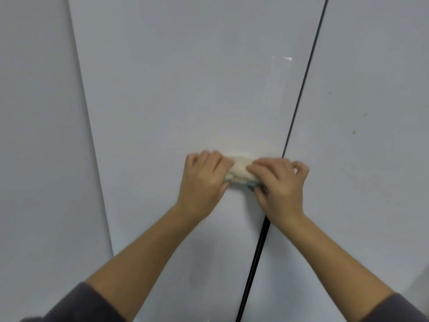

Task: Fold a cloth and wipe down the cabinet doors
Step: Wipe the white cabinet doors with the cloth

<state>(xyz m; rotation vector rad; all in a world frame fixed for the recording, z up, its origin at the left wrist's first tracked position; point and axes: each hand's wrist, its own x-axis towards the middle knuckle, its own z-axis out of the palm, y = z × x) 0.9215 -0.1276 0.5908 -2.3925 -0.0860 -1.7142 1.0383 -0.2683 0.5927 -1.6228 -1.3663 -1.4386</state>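
Against the middle cabinet door (185, 89) | left hand (204, 180) and right hand (278, 184) are pinching the cloth (239, 170) ends | soft, light, likely limp: gripping both ends is suiting it

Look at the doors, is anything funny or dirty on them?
Yes. The right door has a few small dark specks that stand out on the pale surface. The middle door shows a shiny streak near its right edge, maybe wet or glare. Both hands hold the cloth bunched up.

Dark grey-purple sleeves (76, 305) pushed up both forearms, hands bare, no jewellery
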